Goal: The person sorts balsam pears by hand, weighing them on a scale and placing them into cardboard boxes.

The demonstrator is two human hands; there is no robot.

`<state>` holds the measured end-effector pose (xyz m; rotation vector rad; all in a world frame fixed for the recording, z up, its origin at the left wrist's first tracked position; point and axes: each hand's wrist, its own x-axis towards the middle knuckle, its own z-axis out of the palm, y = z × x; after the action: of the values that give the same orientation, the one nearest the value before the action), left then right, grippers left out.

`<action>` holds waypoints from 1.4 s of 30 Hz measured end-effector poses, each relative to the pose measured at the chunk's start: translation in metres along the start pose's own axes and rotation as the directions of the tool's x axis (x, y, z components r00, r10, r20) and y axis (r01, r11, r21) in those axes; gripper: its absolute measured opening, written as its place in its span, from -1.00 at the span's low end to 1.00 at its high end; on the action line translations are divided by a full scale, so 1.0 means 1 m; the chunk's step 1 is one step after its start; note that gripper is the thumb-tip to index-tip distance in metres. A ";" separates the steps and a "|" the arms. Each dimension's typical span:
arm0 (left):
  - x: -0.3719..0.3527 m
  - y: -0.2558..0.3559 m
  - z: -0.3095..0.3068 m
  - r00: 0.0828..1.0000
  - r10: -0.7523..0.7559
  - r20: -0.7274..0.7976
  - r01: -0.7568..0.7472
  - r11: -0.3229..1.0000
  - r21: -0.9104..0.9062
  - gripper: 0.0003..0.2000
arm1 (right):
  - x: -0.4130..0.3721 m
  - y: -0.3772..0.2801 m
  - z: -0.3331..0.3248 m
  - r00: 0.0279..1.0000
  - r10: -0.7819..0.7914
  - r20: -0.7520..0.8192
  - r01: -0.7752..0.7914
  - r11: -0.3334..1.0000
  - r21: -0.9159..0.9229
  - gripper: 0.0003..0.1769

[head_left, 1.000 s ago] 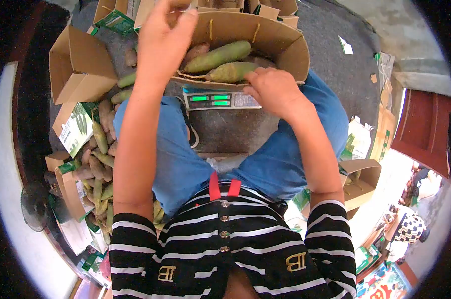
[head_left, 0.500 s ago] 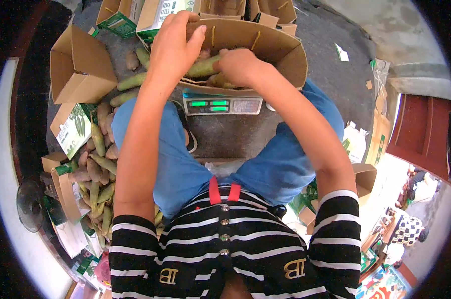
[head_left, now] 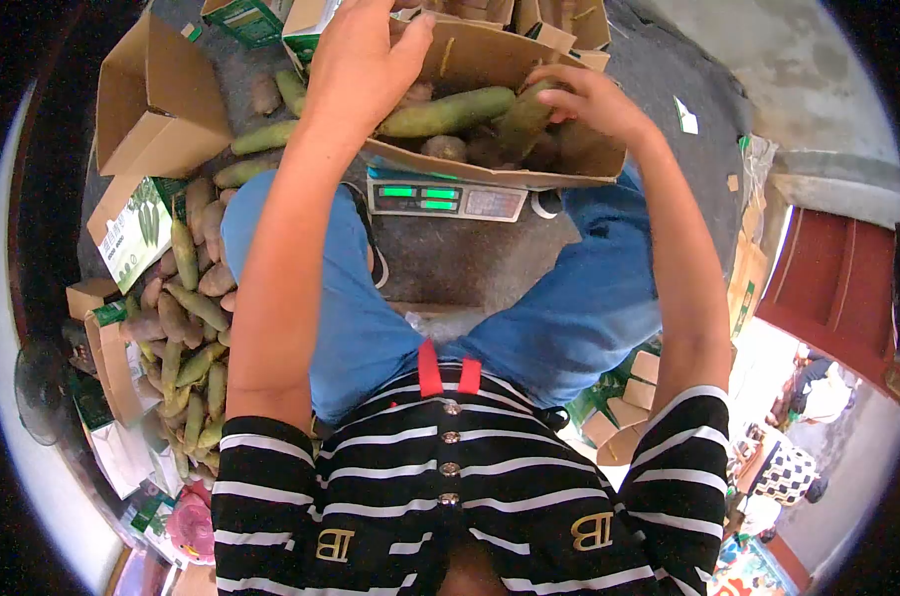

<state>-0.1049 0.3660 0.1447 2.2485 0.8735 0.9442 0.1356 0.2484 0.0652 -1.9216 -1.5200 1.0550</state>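
A cardboard box (head_left: 569, 164) with cord handles holds green and brown root vegetables and rests on a digital scale (head_left: 448, 199) with lit green displays. My right hand (head_left: 591, 102) is inside the box's right part, its fingers wrapped round the upper end of a green radish (head_left: 523, 121) that stands tilted. Another long green radish (head_left: 448, 112) lies across the box. At the box's left end is my left hand (head_left: 366, 68), thumb apart from the fingers; the fingertips are cut off at the frame's top edge, and whether they grip the box cannot be seen.
An open cardboard box (head_left: 162, 104) stands at the upper left. Below it lies a pile of green and brown roots (head_left: 194, 328) on the floor. More boxes (head_left: 246, 20) stand along the top. My knees flank the scale, and a printed carton (head_left: 629, 397) lies at the right.
My right hand has moved right within the box and now holds a green radish upright at a tilt. My left hand has shifted slightly up and right.
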 end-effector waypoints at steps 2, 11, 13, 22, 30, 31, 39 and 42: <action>0.004 -0.011 -0.001 0.999 -0.017 0.030 0.018 0.999 -0.049 -0.77 | -0.012 0.001 -0.014 0.997 0.054 -0.052 -0.054 0.999 0.008 -0.67; 0.001 -0.021 -0.012 0.991 -0.065 0.121 0.060 0.997 0.044 -0.77 | -0.035 -0.022 -0.034 0.943 -0.105 -0.314 0.099 0.994 -0.033 -0.68; 0.001 -0.017 -0.013 0.980 -0.102 0.173 0.097 0.995 0.035 -0.77 | -0.041 -0.040 -0.036 0.917 -0.150 -0.370 0.171 0.985 0.023 -0.69; -0.003 -0.023 -0.010 0.962 -0.056 0.266 0.006 0.983 0.186 -0.77 | -0.046 -0.072 -0.015 0.876 -0.118 -0.467 0.151 0.988 0.033 -0.66; -0.009 -0.011 0.003 0.896 0.194 0.399 -0.302 0.926 0.227 -0.42 | -0.046 -0.081 -0.006 0.856 -0.205 -0.475 0.356 0.899 0.255 -0.68; -0.009 -0.017 0.013 0.896 0.300 0.327 -0.384 0.893 0.233 -0.38 | -0.045 -0.083 -0.004 0.849 -0.218 -0.481 0.377 0.888 0.264 -0.68; 0.003 -0.006 0.007 0.900 0.191 0.392 -0.239 0.968 0.078 -0.41 | -0.037 -0.086 0.008 0.858 -0.217 -0.465 0.452 0.750 0.483 -0.57; 0.002 -0.016 0.011 0.944 0.250 0.213 -0.284 0.948 0.144 -0.46 | -0.033 -0.087 0.010 0.872 -0.130 -0.472 0.425 0.678 0.600 -0.43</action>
<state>-0.1016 0.3752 0.1280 2.6071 0.5916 0.7712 0.0726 0.2402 0.1344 -1.2090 -0.9459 0.8498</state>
